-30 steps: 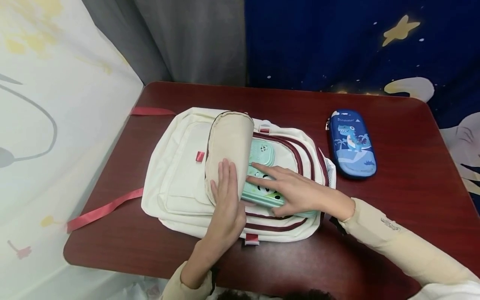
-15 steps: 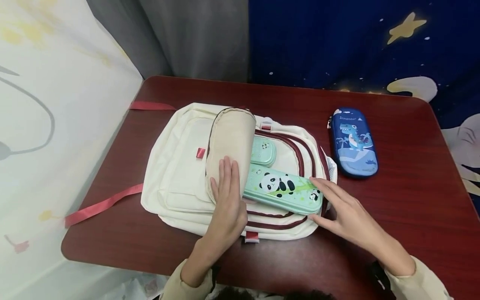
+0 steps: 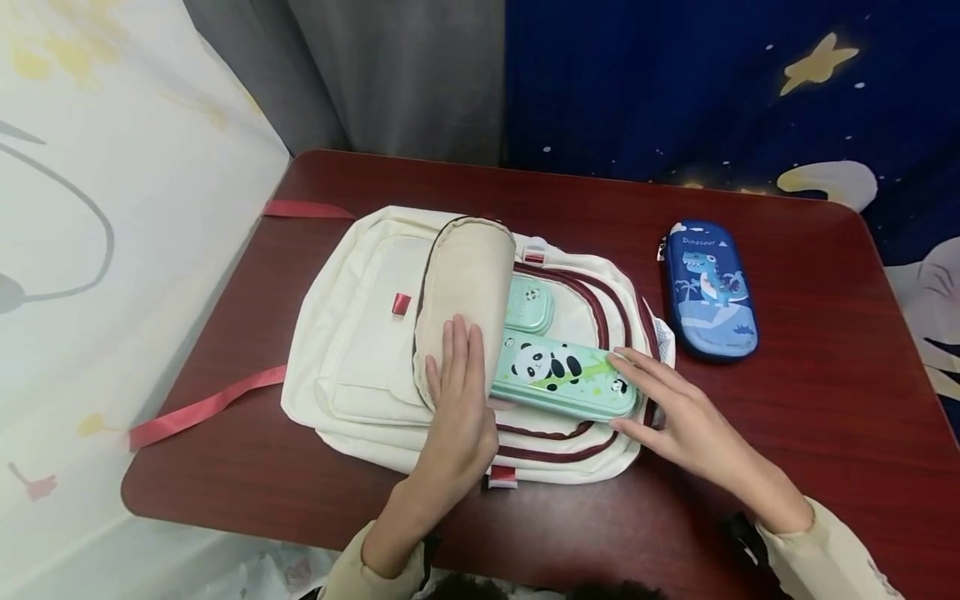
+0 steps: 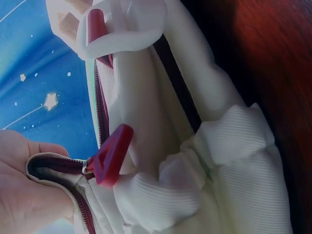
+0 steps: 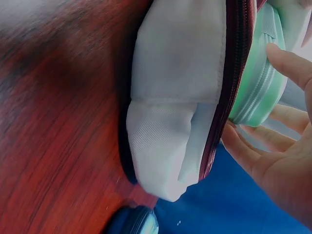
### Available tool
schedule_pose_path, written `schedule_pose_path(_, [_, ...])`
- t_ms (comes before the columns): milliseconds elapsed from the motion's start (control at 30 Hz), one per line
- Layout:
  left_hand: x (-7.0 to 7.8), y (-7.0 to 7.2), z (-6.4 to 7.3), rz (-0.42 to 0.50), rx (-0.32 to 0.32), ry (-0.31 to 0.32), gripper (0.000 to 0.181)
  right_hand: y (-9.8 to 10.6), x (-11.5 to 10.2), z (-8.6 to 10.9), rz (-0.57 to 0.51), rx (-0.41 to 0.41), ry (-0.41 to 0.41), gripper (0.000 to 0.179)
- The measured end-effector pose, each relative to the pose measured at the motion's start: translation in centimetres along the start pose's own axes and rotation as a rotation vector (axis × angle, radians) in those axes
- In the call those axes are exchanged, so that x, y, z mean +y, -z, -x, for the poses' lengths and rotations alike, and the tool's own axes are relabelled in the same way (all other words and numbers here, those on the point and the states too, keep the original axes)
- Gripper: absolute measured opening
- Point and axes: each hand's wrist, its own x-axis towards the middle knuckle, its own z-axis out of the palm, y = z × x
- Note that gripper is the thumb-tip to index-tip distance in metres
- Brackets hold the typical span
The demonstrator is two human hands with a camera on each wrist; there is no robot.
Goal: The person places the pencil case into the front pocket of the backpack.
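Note:
A cream backpack (image 3: 360,333) lies flat on the table, its front pocket unzipped and the beige-lined flap (image 3: 465,283) folded back to the left. My left hand (image 3: 457,400) presses on that flap with straight fingers; in the left wrist view the flap's zipped edge hides part of the hand. A mint pencil case with pandas (image 3: 562,375) lies in the pocket opening, its left end hidden under the flap. My right hand (image 3: 682,417) holds its right end, thumb on the near side and fingers at the far corner. Behind it sits another mint case (image 3: 531,305), also partly covered by the flap.
A blue dinosaur pencil case (image 3: 711,292) lies on the red-brown table (image 3: 810,333) to the right of the backpack. Red straps (image 3: 217,412) stretch left from the bag. A white patterned wall stands at the left, grey and navy curtains behind.
My right hand has moved from on top of the panda pencil case to its right end. Since half a second ago the case has slid slightly left. My left hand stays on the flap.

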Motion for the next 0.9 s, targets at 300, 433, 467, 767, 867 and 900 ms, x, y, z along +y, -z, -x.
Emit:
schedule_pose_path(300, [0.2, 0.0, 0.0, -0.07, -0.011, -0.028, 0.079, -1.2, -0.6, -2.3, -0.052, -0.006, 0.067, 0.07])
schedule_pose_path(433, [0.1, 0.0, 0.0, -0.071, -0.006, -0.03, 0.079, -1.4, -0.7, -2.9, -0.051, -0.036, 0.049, 0.072])
schedule_pose_path(467, [0.1, 0.0, 0.0, -0.073, -0.005, -0.031, 0.079, -1.5, -0.7, -3.0, -0.047, -0.044, 0.043, 0.072])
schedule_pose_path(767, [0.1, -0.2, 0.1, -0.091, -0.009, -0.025, 0.081, -2.4, -1.0, -3.9, -0.063, -0.053, 0.058, 0.072])
schedule_pose_path(867, [0.2, -0.2, 0.2, -0.095, -0.012, -0.014, 0.081, -2.5, -1.0, -4.1, -0.075, -0.049, 0.072, 0.071])
schedule_pose_path(900, [0.2, -0.2, 0.2, -0.094, -0.013, -0.011, 0.081, -2.6, -1.0, -4.2, -0.078, -0.047, 0.076, 0.071])
